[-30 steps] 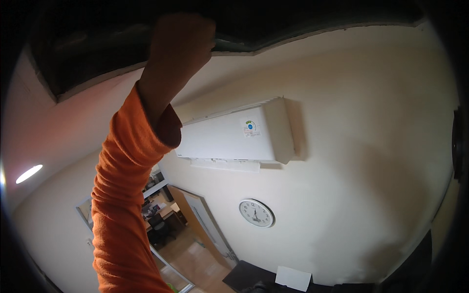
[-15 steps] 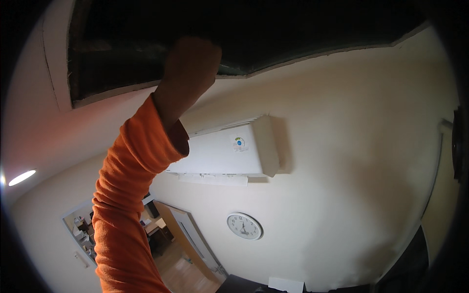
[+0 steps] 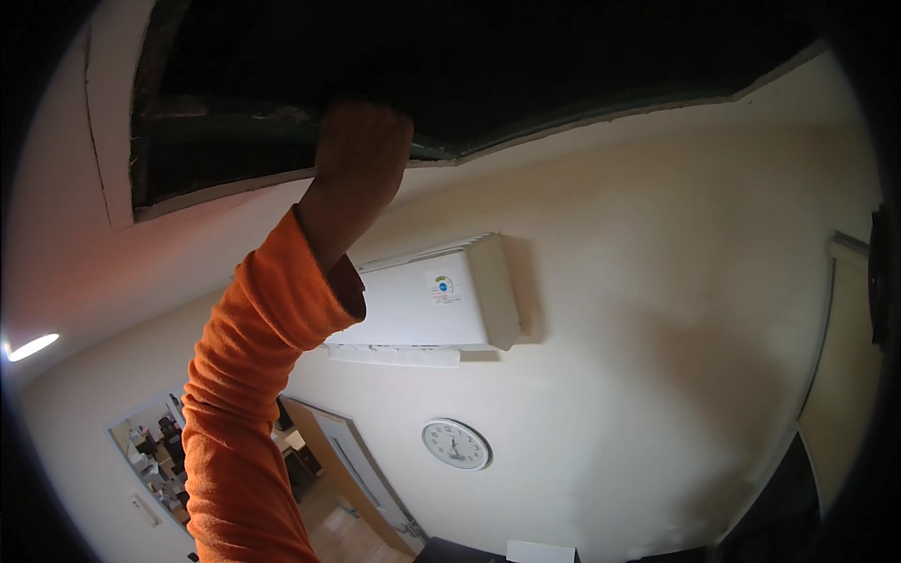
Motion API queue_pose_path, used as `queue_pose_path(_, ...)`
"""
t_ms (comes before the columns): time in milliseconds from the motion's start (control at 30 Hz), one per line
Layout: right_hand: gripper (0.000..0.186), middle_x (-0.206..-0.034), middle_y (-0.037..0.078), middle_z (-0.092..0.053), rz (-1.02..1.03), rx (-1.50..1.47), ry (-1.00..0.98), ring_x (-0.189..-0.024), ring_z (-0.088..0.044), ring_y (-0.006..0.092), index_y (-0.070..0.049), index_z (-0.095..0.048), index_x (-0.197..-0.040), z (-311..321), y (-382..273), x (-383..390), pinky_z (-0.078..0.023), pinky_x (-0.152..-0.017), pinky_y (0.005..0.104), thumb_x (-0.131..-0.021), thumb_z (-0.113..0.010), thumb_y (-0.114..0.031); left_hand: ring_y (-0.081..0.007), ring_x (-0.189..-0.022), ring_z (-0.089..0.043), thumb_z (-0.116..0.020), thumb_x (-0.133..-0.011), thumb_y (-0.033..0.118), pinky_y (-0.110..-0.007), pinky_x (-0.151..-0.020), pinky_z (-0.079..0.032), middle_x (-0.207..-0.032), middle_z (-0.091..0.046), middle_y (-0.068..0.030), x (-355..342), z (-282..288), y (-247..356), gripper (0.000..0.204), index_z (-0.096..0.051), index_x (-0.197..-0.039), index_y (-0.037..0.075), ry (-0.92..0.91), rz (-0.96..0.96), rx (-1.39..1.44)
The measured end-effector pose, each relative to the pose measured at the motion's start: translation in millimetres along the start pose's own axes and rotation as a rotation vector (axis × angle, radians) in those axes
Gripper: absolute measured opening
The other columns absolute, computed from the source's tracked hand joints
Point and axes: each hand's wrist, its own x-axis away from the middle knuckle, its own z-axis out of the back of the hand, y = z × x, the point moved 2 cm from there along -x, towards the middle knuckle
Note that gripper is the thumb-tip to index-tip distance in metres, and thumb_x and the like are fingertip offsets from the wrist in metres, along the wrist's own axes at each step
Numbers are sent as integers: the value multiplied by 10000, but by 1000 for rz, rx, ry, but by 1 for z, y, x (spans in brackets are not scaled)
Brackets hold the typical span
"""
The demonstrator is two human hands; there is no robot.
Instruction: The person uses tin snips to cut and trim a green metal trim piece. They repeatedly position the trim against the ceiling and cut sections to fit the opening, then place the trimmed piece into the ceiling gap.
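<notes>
My left hand (image 3: 364,155) is raised into a dark ceiling opening (image 3: 563,56), its arm in an orange sleeve (image 3: 249,394). The fingers are closed in a fist at the opening's lower edge, with the back of the hand toward me. A dim greenish bar (image 3: 272,114) runs inside the opening and passes behind the fist. Shadow hides whatever the fingers hold. My right hand is out of the picture.
Below the opening, a white wall air conditioner (image 3: 404,305) juts from the wall. Under it hangs a round clock (image 3: 456,444). A wooden door (image 3: 343,469) stands ajar at lower left, near a ceiling light (image 3: 33,347). A roller blind (image 3: 838,347) hangs at the right.
My view has shifted slightly, so the opening's edge, air conditioner and clock sit a little lower and further left. My left hand sits slightly lower in view, still closed.
</notes>
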Motion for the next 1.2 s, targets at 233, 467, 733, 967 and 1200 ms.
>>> queue_pose_path(233, 377, -1207, 219, -686, 382, 117, 230, -1080, -650, 411, -79, -691, -1229, 45, -50, 40, -543, -929, 463, -864, -783, -111, -244, -823, -776, -759, -839, 130, -384, -710, -624, -838, -775, -90, -16, 13, -4, 51, -801, -864, 113, 101, 103, -86)
queue_pose_path(467, 329, -848, 81, -643, -443, -845, 274, -533, -517, 232, -21, -652, -1079, 36, -36, -3, -451, -523, 429, -925, -710, -306, -264, -899, -734, -742, -826, 122, -405, -813, -584, -932, -715, -111, -10, 46, 29, 34, -753, -818, 91, 468, 32, 81)
queue_pose_path(733, 179, -739, 56, -612, -306, -711, 508, -655, -649, 172, -98, -712, -1034, 37, -32, -20, -543, -667, 354, -943, -682, -250, -146, -650, -587, -703, -839, 70, -308, -637, -514, -793, -618, -58, 86, 142, 165, 160, -697, -999, 64, 313, -621, 477)
queue_pose_path(967, 123, -835, 173, -651, 41, -314, 1049, -757, -635, 416, -43, -640, -991, 167, -161, 30, -528, -712, 427, -974, -608, -161, -180, -649, -575, -692, -796, 80, -312, -608, -494, -745, -549, -31, 155, 65, 260, 251, -693, -1043, 126, 257, -628, 962)
queue_pose_path(1200, 181, -927, 136, -654, 465, 179, 1028, -846, -687, 368, -66, -616, -1035, 357, -353, 97, -567, -729, 425, -894, -708, -133, -154, -671, -597, -717, -776, 134, -287, -606, -509, -789, -576, -8, 183, 33, 271, 326, -690, -1101, 141, 314, -762, 1109)
